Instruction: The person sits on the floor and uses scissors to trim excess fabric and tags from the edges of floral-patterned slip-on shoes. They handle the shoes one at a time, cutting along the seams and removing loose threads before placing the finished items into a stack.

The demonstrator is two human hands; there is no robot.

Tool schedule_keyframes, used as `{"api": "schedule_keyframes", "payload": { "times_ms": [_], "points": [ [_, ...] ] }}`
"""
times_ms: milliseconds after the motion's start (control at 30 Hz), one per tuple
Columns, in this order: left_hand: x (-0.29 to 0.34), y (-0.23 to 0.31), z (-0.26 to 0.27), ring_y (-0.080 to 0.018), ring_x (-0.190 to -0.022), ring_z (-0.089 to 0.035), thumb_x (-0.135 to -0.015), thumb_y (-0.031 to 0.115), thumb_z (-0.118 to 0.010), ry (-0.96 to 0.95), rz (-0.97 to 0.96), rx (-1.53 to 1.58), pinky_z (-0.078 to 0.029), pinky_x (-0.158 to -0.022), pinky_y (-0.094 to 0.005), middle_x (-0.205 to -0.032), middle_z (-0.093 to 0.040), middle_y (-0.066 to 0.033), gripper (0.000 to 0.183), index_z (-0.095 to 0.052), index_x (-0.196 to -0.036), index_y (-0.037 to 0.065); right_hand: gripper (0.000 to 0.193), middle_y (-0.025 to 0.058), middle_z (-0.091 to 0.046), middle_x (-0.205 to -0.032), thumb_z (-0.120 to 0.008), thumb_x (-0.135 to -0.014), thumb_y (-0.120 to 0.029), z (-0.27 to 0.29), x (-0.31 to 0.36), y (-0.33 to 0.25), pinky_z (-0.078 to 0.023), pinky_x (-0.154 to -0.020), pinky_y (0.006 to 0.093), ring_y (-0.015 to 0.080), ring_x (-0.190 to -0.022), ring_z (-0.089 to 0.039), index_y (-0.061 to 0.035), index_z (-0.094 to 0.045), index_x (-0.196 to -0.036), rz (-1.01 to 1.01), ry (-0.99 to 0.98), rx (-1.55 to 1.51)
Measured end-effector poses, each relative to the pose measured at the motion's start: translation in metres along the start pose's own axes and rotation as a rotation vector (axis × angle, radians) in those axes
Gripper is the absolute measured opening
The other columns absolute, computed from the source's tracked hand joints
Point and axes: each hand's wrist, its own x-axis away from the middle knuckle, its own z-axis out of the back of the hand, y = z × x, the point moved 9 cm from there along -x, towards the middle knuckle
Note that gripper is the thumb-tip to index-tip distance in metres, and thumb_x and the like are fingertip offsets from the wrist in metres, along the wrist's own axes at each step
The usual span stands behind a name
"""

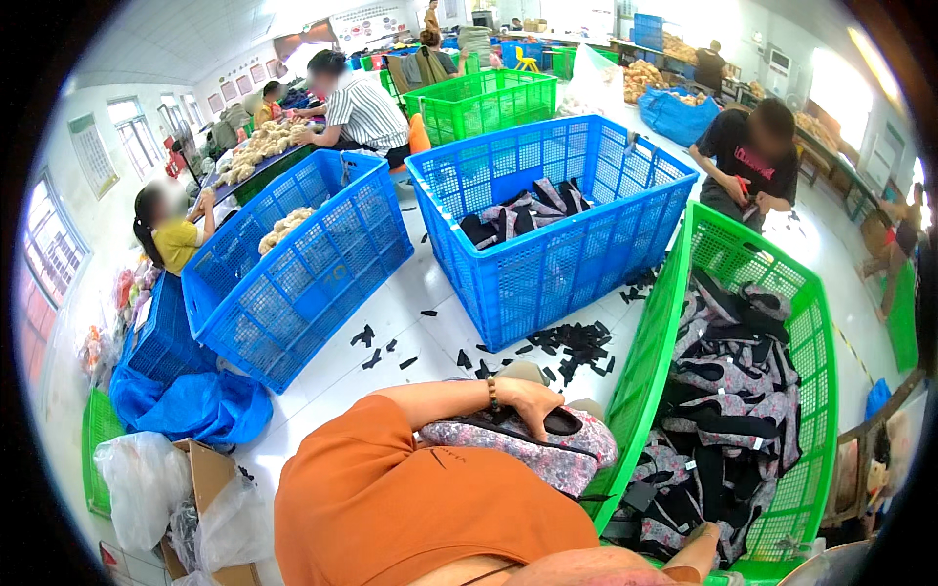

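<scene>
Across my lap lies a padded grey-pink floral fabric piece (pixel 518 451) with black trim and a dark opening. My left hand (pixel 530 402), with a beaded bracelet at the wrist, has its fingers curled over the black edge of that opening. To my right, my right hand (pixel 696 549) reaches down into a tall green crate (pixel 640 391). It touches a heap of similar floral-and-black fabric pieces (pixel 738 405), some with small white tags. Its fingertips are hidden among the pieces, so its grip does not show.
A blue crate (pixel 557 278) ahead holds more floral-and-black pieces. Another blue crate (pixel 303 298) on the left holds beige plush pieces. Black scraps (pixel 576 347) litter the floor. A co-worker (pixel 752 161) sits beyond the green crate; others work at a table. Plastic bags (pixel 142 488) lie lower left.
</scene>
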Motion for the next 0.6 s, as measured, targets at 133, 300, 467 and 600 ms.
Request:
{"api": "schedule_keyframes", "payload": {
  "times_ms": [133, 300, 467, 600],
  "points": [
    [0.002, 0.005, 0.004, -0.0339, -0.101, -0.057, -0.057, 0.042, -0.079, -0.022, 0.016, 0.003, -0.044, -0.084, -0.039, -0.104, -0.06, -0.0214, 0.076, -0.05, -0.113, -0.002, 0.037, 0.0128, -0.061, -0.116, -0.07, -0.073, -0.025, -0.004, 0.0, 0.004, -0.046, -0.092, 0.0366, 0.0286, -0.112, -0.055, -0.0036, -0.065, -0.103, 0.004, -0.015, 0.016],
    [-0.003, -0.003, -0.001, -0.0339, -0.102, -0.057, -0.057, 0.045, -0.079, -0.024, 0.007, 0.006, -0.044, -0.084, -0.0387, -0.104, -0.06, -0.0215, 0.079, -0.049, -0.114, -0.001, 0.038, 0.0125, -0.061, -0.116, -0.069, -0.074, -0.025, -0.008, -0.001, 0.002, -0.045, -0.092, 0.0365, 0.0286, -0.113, -0.054, -0.0035, -0.065, -0.104, 0.027, -0.04, 0.047],
    [-0.005, -0.004, -0.002, -0.0344, -0.101, -0.057, -0.057, 0.045, -0.079, -0.043, 0.021, -0.005, -0.044, -0.084, -0.0393, -0.104, -0.06, -0.0216, 0.079, -0.049, -0.114, -0.001, 0.039, 0.0123, -0.06, -0.117, -0.068, -0.074, -0.026, -0.013, -0.002, 0.001, -0.045, -0.093, 0.0363, 0.0287, -0.113, -0.054, -0.0035, -0.064, -0.105, 0.053, -0.074, 0.087],
    [-0.002, -0.001, 0.001, -0.0344, -0.1, -0.057, -0.057, 0.045, -0.079, -0.027, 0.025, -0.005, -0.044, -0.083, -0.0392, -0.103, -0.06, -0.0216, 0.078, -0.049, -0.113, -0.001, 0.039, 0.0121, -0.06, -0.117, -0.067, -0.075, -0.027, -0.024, -0.006, 0.001, -0.044, -0.094, 0.0362, 0.0287, -0.114, -0.053, -0.0035, -0.063, -0.106, 0.087, -0.113, 0.125]
  ]
}}
